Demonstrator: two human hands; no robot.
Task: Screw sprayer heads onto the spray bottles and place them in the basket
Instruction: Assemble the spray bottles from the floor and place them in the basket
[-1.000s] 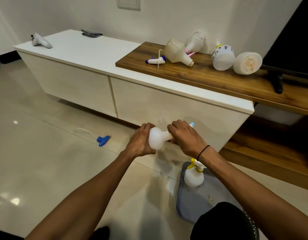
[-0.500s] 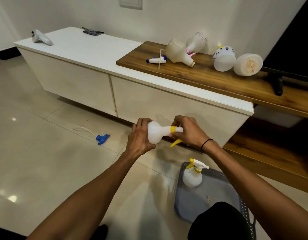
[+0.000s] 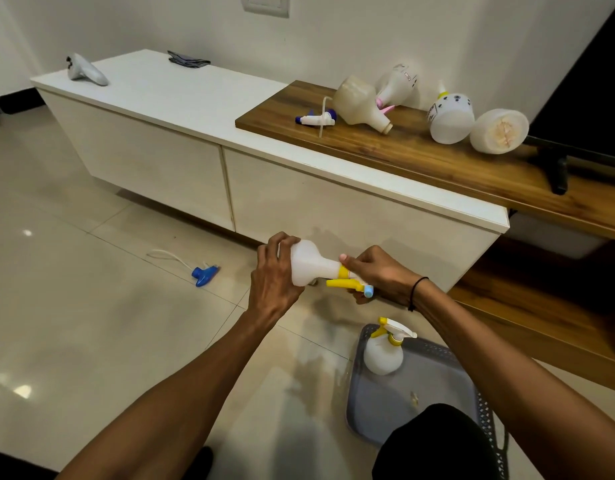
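- At the centre of the frame the left hand (image 3: 274,275) grips the round base of a white translucent plastic spray bottle (image 3: 307,263), its fingers (image 3: 281,241) curled round the wide end; the bottle lies sideways in the air, neck pointing to the right of the frame.
- The right hand (image 3: 378,275) clasps the yellow-and-white sprayer head with a pale blue nozzle (image 3: 351,284) at the bottle's neck, thumb over the yellow collar, the other fingers wrapped round the head from behind; the yellow trigger points left under the neck.
- A thin black band (image 3: 416,292) circles the right wrist.
- In the lower right of the frame a grey plastic basket with perforated walls (image 3: 434,351) sits on the tiled floor (image 3: 91,341); a second white spray bottle with a yellow-and-white sprayer head (image 3: 384,356) stands upright in its far left corner.
- A loose blue sprayer head with a white tube (image 3: 203,273) lies on the floor, left of centre.
- On the wooden table top (image 3: 420,157) in the upper right: a white sprayer head with blue nozzle (image 3: 314,118), a cloudy bottle on its side without a head (image 3: 359,103), a bottle with a pink sprayer (image 3: 396,85) behind it, and two more white bottles (image 3: 451,121) (image 3: 500,131) lying near each other.
- On the white cabinet top (image 3: 181,95) in the upper left lie a white handheld controller (image 3: 86,71) and a dark folded cloth (image 3: 188,59).
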